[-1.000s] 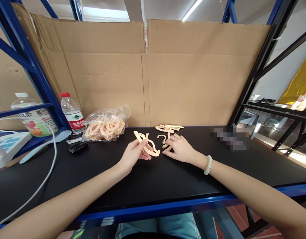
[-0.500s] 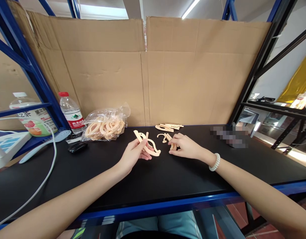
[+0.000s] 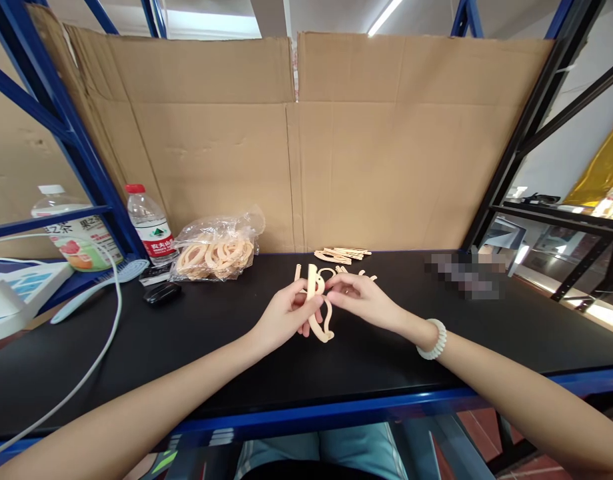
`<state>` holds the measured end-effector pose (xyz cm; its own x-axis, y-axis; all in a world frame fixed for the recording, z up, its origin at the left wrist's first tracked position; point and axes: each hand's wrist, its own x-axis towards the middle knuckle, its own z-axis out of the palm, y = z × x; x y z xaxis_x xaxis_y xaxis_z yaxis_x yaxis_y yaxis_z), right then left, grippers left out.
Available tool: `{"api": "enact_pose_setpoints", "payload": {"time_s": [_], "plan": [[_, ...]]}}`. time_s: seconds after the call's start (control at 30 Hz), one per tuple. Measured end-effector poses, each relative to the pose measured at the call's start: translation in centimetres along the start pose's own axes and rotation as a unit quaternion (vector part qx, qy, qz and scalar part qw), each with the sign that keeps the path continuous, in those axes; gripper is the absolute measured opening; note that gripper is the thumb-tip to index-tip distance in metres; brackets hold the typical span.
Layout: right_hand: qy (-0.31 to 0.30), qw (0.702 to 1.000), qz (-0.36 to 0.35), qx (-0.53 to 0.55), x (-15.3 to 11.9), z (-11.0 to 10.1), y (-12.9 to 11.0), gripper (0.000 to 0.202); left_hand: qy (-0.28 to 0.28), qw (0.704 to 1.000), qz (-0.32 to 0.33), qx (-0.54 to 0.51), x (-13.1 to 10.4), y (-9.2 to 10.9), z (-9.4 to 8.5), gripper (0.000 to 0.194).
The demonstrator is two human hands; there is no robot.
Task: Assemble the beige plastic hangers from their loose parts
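My left hand (image 3: 286,312) is closed on a pale wooden assembly (image 3: 315,324) of flat curved pieces, with a straight strip and a bent frame hanging below the thumb. My right hand (image 3: 370,302) reaches in from the right, its fingertips pinched together at the assembly's upper right side. Whatever lies between those fingertips is too small or hidden to make out. Small loose wooden pieces (image 3: 369,276) lie just behind the right hand, partly covered by it. Farther back rests a little pile of thin wooden strips (image 3: 344,255).
A clear plastic bag of wooden rings (image 3: 216,257) sits at the back left, beside a black computer mouse (image 3: 161,294) and a red-capped water bottle (image 3: 154,230). A white cable (image 3: 117,313) crosses the left side. Cardboard (image 3: 211,167) walls the back of the black table (image 3: 386,373).
My right hand has moved left from the small loose pieces to the assembly. My left hand has shifted right, turning the assembly more upright.
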<state>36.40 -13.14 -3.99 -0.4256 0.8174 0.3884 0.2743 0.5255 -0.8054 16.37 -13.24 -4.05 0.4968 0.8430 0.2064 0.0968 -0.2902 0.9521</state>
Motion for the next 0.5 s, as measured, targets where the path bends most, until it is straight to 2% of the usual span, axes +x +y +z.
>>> {"api": "enact_pose_setpoints", "payload": {"time_s": [0.1,0.2,0.27,0.4,0.5], "plan": [[-0.023,0.998,0.009,0.063,-0.2,0.8,-0.5,0.022,0.004,0.999,0.026,0.022,-0.1,0.1,0.2,0.028],[-0.003,0.997,0.031,0.07,-0.2,0.6,-0.1,0.012,0.059,0.997,0.046,0.03,0.2,-0.1,-0.3,0.027],[0.013,0.995,0.054,0.085,-0.2,0.4,0.2,0.009,0.075,0.996,0.046,0.032,0.5,-0.4,-0.6,0.027],[0.026,0.988,0.065,0.134,-0.1,0.8,0.4,0.029,0.02,0.997,0.027,0.064,0.6,-1.0,-0.4,0.027],[0.005,0.991,0.047,0.126,-0.2,1.2,0.2,0.042,-0.007,0.994,0.038,0.107,0.4,-1.2,0.2,0.026]]}}
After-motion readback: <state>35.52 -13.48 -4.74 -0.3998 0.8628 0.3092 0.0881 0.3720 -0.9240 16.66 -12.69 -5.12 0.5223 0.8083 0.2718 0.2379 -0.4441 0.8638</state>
